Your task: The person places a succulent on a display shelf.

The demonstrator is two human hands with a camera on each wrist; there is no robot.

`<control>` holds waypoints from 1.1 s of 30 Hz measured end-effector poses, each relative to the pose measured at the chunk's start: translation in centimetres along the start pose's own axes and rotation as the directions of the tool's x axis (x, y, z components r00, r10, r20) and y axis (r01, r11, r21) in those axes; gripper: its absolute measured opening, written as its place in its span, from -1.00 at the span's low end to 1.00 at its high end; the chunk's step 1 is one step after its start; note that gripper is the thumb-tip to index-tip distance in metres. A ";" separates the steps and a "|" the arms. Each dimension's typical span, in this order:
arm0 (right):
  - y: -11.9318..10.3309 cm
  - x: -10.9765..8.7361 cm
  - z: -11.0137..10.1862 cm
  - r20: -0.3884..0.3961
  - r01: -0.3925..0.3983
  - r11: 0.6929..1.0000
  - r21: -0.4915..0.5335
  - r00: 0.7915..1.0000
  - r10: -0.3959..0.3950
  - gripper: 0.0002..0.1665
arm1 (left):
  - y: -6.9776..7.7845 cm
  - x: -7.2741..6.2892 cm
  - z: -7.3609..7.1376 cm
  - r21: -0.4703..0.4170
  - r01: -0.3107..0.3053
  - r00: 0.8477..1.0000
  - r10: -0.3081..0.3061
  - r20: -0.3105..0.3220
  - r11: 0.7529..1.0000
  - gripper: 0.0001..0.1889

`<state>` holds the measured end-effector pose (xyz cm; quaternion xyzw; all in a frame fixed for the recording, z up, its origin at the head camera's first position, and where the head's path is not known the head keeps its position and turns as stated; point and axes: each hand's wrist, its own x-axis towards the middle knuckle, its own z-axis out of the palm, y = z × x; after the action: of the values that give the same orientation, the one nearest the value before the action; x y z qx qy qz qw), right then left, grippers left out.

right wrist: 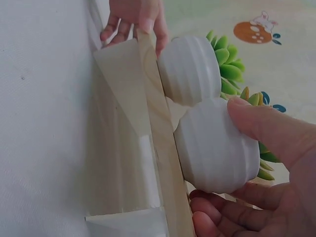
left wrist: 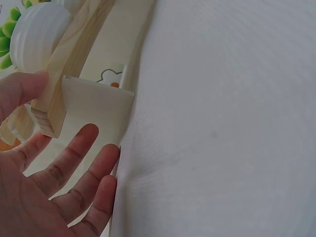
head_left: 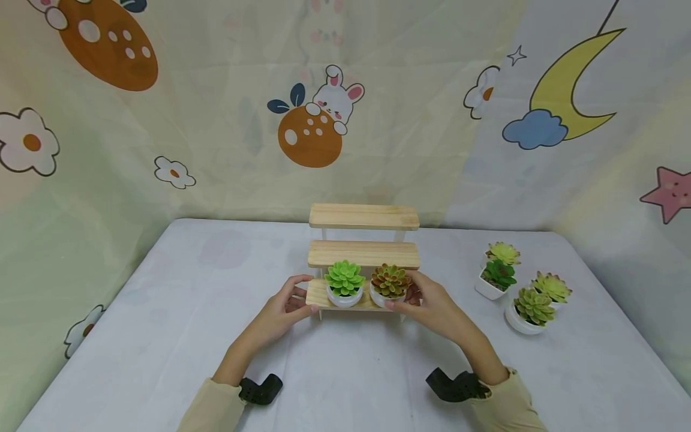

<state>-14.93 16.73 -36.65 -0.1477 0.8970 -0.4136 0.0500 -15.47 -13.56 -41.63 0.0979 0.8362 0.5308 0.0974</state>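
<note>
A three-tier wooden plant stand (head_left: 364,254) stands in the middle of the table. My left hand (head_left: 288,305) holds the left end of its lowest shelf (left wrist: 48,114) between thumb and index finger, the other fingers spread below. On that shelf sits a bright green succulent in a white ribbed pot (head_left: 345,283). Right beside it is a brownish, red-tipped succulent (head_left: 391,280), also in a white ribbed pot (right wrist: 217,148). My right hand (head_left: 432,305) grips this second pot, thumb on the near side and fingers around the other. The pot's base is at the shelf board.
To the right on the white-covered table (head_left: 594,360) stand several more potted succulents, among them a dark green one in a square pot (head_left: 490,289) and a pale green one in a round pot (head_left: 523,324). A patterned cloth backdrop (head_left: 410,120) rises behind.
</note>
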 end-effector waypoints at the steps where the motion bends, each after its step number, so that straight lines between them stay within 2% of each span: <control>1: 0.0 0.0 0.0 0.000 0.001 1.000 0.001 1.000 -0.001 -0.27 | 0.0 0.0 0.0 0.002 0.002 1.000 -0.002 -0.001 1.000 -0.39; 22: 0.1 0.1 0.0 0.000 0.048 0.999 -0.003 0.999 -0.048 -0.30 | 0.1 0.0 -0.1 0.008 -0.002 1.000 0.002 -0.004 1.000 -0.39; 28: 0.1 -0.2 -0.5 0.040 0.068 0.997 -0.026 0.997 -0.067 -0.22 | 0.0 -0.1 -0.1 0.003 -0.001 1.000 0.001 -0.003 1.000 -0.40; 33: -0.1 -0.9 -1.7 0.072 0.080 0.996 -0.045 0.994 -0.077 -0.15 | 0.0 -0.1 -0.1 0.002 -0.009 1.000 0.009 0.004 1.000 -0.41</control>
<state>-14.45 18.18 -35.53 -0.1985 0.8979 -0.3882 0.0614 -15.39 -13.63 -41.58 0.1028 0.8361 0.5301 0.0967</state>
